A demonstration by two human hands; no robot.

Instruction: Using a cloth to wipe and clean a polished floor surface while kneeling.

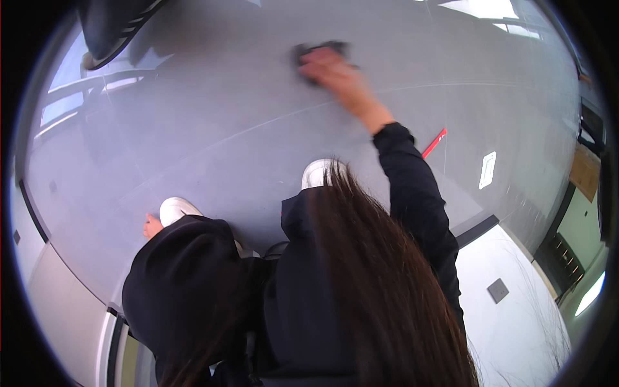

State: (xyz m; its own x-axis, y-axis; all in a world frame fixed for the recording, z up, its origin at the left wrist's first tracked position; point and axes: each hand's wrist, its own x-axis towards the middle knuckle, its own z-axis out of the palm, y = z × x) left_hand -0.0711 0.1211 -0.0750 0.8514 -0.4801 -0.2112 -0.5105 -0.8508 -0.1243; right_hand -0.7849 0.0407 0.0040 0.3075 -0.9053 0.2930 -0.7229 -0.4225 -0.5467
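My right hand (333,72) reaches far forward over the glossy grey tiled floor (232,101). Its fingers press on a dark cloth (309,50), which motion blur smears so that its folds and edges do not show. Low on the left, only part of my left hand (152,226) appears, beside my white shoe (176,211). My knee in black clothing hides the rest of it, and whether it holds anything is not visible. My other white shoe (316,173) shows beneath strands of long brown hair (382,271).
Another person's dark shoe (113,29) stands at the upper left. A red strip (434,143) lies right of my sleeve, near a white rectangular patch (487,170). A white wall with a grey socket plate (498,290) rises at lower right. A cardboard box (585,169) is at far right.
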